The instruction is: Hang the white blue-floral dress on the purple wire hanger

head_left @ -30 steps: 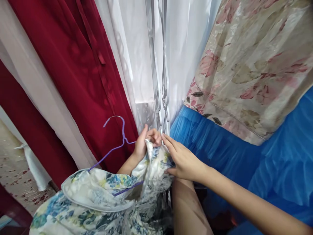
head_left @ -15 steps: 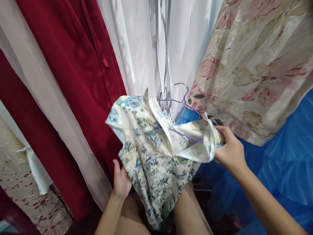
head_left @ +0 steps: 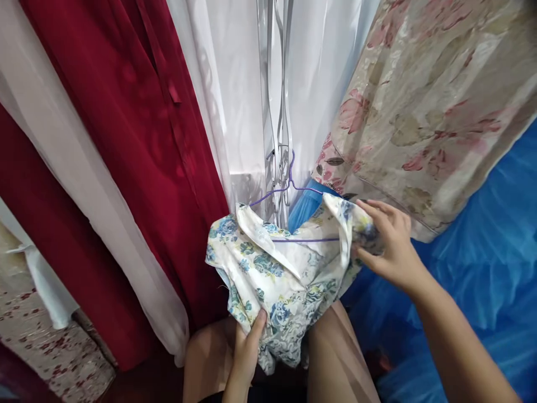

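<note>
A white sleeveless top with blue and yellow flowers (head_left: pixel 268 274) is on a thin purple hanger (head_left: pixel 289 183), in front of my knees. Its neckline gapes, and the hanger's lower bar shows through the opening. My left hand (head_left: pixel 247 344) grips the lower left side of the top, thumb on the front and the other fingers hidden behind the cloth. My right hand (head_left: pixel 388 238) holds the right shoulder of the top between thumb and fingers. The hanger's hook points up, in front of white hanging straps.
Long garments hang all around: a dark red one (head_left: pixel 126 140) on the left, a white one (head_left: pixel 239 84) behind, a beige floral one (head_left: pixel 436 112) and a blue ruffled one (head_left: pixel 482 268) on the right. Silvery white straps (head_left: pixel 274 112) dangle in the middle.
The top and hanger have levelled out, the hook moving left. My left hand has gone right and down, from beside the top to a grip with its thumb over the front.
</note>
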The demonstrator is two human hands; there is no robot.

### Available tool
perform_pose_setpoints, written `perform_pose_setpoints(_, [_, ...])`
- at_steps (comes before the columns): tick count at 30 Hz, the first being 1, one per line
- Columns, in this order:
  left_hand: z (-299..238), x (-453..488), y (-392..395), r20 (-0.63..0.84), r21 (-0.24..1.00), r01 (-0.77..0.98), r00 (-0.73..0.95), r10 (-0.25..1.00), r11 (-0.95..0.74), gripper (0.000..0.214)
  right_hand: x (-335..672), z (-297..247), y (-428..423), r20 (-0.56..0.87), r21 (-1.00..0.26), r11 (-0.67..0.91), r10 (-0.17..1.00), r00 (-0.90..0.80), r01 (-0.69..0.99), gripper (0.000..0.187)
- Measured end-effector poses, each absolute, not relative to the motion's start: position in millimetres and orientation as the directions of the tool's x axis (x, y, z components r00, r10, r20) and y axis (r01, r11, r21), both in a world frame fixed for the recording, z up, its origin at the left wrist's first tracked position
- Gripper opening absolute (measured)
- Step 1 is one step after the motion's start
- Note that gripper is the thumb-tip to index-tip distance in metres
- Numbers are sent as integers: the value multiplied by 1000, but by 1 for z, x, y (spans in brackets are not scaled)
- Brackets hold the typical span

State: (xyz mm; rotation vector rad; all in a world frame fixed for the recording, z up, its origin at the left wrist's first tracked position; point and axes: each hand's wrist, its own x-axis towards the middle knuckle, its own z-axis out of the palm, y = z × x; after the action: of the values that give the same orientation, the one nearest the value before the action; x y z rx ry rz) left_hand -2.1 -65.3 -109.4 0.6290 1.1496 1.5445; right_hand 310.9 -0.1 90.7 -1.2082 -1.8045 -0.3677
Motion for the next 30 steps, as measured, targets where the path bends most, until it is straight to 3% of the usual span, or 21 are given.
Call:
perform_pose_setpoints(2, [-110, 7, -71, -204, 902, -428, -326, 923, 48, 69, 287, 67, -17, 855, -395, 480, 504, 122, 784, 54])
perform_pose_setpoints(3, [-108, 11, -74, -201, 908, -415, -327, 924, 51, 68, 272, 53, -27, 825, -523, 502, 502, 261, 689, 35])
perform_pose_setpoints(4, [-104, 14, -76, -184, 916, -398, -319, 930, 44, 67, 255, 38, -37, 739, -657, 517, 586, 333, 549, 17])
perform_pose_setpoints(6, [-93, 21, -81, -119, 936, -352, -290, 950, 10, 68, 221, 11, -53, 443, -864, 392, 890, 108, 315, 22])
perform_pose_setpoints(8, [-82, 24, -84, -57, 953, -302, -279, 959, -31, 69, 194, -10, -62, 236, -951, 245, 969, -69, 190, 27])
perform_pose_setpoints(10, [-75, 24, -86, -39, 963, -265, -285, 958, -39, 69, 177, -23, -62, 172, -978, 181, 981, -91, 106, 28])
perform_pose_setpoints(13, [-70, 21, -90, -55, 965, -260, -281, 958, -21, 69, 172, -30, -54, 164, -986, 163, 987, 8, 28, 28])
perform_pose_setpoints(17, [-71, 23, -92, -76, 959, -283, -288, 955, -9, 70, 176, -26, -46, 156, -982, 159, 987, -35, 100, 32])
perform_pose_setpoints(22, [-75, 23, -80, -82, 964, -263, -448, 890, -44, 66, 174, -18, -44, 135, -991, 134, 987, -82, -19, 41])
perform_pose_setpoints(24, [-76, 21, -76, 7, 985, -134, -609, 793, -111, 67, 174, -18, -47, 103, -992, 96, 992, -77, -85, 44])
perform_pose_setpoints(26, [-76, 24, -75, 221, 972, 101, -708, 671, -214, 72, 173, -19, -53, 67, -988, 59, 997, -48, -146, 47])
perform_pose_setpoints(28, [-76, 34, -75, 432, 902, 313, -609, 665, -298, 64, 171, -21, -60, 33, -980, 22, 998, -52, -197, 48])
perform_pose_setpoints(30, [-74, 47, -73, 498, 852, 383, -386, 777, -357, 34, 168, -22, -67, 22, -970, 4, 997, -71, -242, 48])
